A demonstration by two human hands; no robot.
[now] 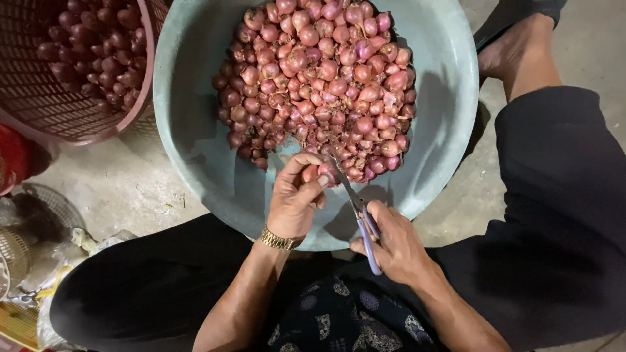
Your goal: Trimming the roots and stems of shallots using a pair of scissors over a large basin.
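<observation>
Bare concrete floor [124, 189] carries one wide grey-green plastic basin [443, 117] heaped with small red-purple shallots [319, 85] (far too many to count). At its near rim, the left hand [295, 199] pinches one shallot [326, 173]; the right hand [391, 248] grips one pair of purple-handled scissors [360, 218], blades touching it. One pink slatted basket [39, 98] of darker shallots [91, 49] stands at the basin's left edge.

At your upper left you have a pink plastic basket [39, 98] with darker shallots [98, 45] heaped inside it, its rim touching the basin's edge. Below it, on the concrete floor [124, 189], lie a wire strainer [45, 202] and some crumpled plastic bags [72, 248]. A red container [10, 156] peeks in at the left edge.
</observation>
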